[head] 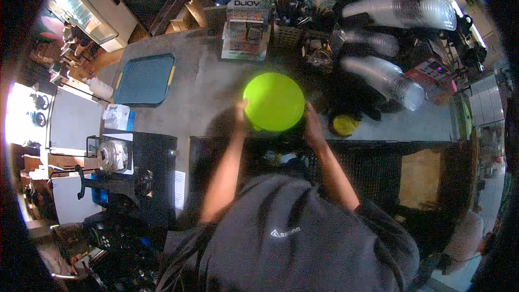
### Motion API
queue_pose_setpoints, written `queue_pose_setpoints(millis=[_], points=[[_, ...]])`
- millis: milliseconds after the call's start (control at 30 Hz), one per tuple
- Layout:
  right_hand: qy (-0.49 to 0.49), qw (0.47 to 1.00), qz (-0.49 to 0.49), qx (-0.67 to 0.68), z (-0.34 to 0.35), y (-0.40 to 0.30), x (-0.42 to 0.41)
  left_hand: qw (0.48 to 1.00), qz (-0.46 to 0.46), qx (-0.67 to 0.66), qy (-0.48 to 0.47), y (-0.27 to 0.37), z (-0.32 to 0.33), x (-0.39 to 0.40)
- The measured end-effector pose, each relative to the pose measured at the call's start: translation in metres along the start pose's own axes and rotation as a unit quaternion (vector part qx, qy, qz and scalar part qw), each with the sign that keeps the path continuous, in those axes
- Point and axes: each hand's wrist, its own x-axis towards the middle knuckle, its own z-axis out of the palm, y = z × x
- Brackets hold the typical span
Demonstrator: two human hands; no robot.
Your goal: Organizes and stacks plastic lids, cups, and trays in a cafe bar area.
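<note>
A round lime-green object [274, 102], seen as a smooth disc, is held up over the front part of a grey counter [211, 89]; whether it is a lid, a plate or a container cannot be told. My left hand [242, 115] grips its left rim. At its right rim is my right hand [312, 126], blurred and in shadow, with the fingers along the edge. A small yellow round item [344, 124] lies on the counter to the right of my right hand, next to a dark crumpled thing.
Left on the counter lies a blue-grey tray [144, 80]. A printed sign [246, 28] stands at the back beside a basket [287, 35] of dark utensils. Stacks of clear plastic cups [399, 11] lie at the right. A glass jar [113, 155] sits on a black surface at left.
</note>
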Motion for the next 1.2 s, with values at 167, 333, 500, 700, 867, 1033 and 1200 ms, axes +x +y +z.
queue_pose_setpoints(millis=[167,333,500,700,867,1033,1200], points=[[-0.111,0.983,-0.141,-0.043,0.002,-0.066,0.002,0.993,0.099,0.023,0.061,0.061,0.037,0.004],[-0.082,0.979,-0.174,-0.067,0.005,-0.103,0.002,0.983,-0.047,-0.175,-0.031,0.097,0.019,0.010],[-0.071,0.953,-0.261,-0.139,0.008,-0.114,0.008,0.943,-0.127,-0.295,-0.092,0.066,-0.001,0.002],[-0.166,0.821,-0.392,-0.380,0.025,-0.124,-0.018,0.966,-0.079,-0.229,-0.093,0.047,0.005,-0.020],[-0.167,0.785,-0.462,-0.379,0.026,-0.126,-0.016,0.988,-0.035,-0.096,-0.119,0.047,0.006,-0.022],[-0.077,0.876,-0.338,-0.335,0.023,-0.120,0.005,0.956,-0.036,-0.280,-0.076,0.034,0.017,-0.014],[-0.098,0.898,-0.276,-0.328,0.024,-0.102,0.003,0.951,0.022,-0.287,-0.114,0.065,0.019,-0.017]])
